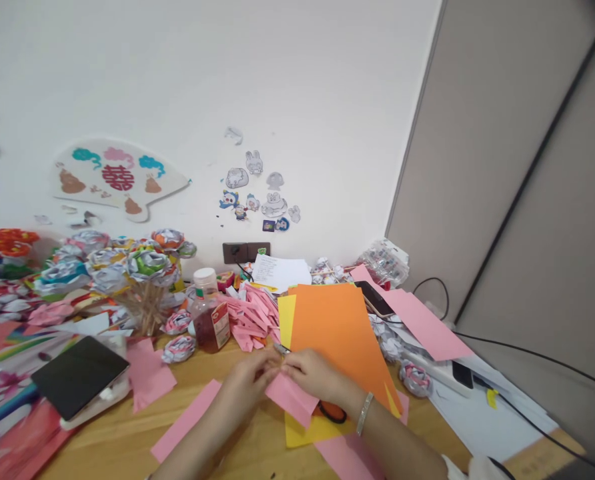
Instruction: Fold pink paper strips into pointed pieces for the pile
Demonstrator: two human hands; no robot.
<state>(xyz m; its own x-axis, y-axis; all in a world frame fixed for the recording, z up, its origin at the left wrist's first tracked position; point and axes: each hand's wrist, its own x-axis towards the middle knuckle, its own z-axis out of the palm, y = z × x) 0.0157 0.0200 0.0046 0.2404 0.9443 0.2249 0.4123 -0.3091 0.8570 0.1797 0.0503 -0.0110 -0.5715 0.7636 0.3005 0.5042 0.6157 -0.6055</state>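
A small piece of pink paper (293, 401) hangs between my two hands, low over the front of the table. My left hand (252, 375) pinches its upper left corner, fingers bent and close together. From the other side my right hand (311, 373) grips the top edge, its fingertips almost meeting the left ones. A pair of scissors shows around my right hand: a metal blade tip above the fingers and a black handle loop (333, 415) below. Whether that hand touches them is hidden. Orange sheets (332, 320) over yellow paper (297, 437) lie beneath the right hand.
Behind the hands are cut pink paper strips (252, 315) and a bottle of dark red liquid (211, 323). Paper flowers (150, 267) crowd the left, near a black tablet (80, 377). At right lie a phone (375, 299), a crumpled paper flower (415, 379) and cables.
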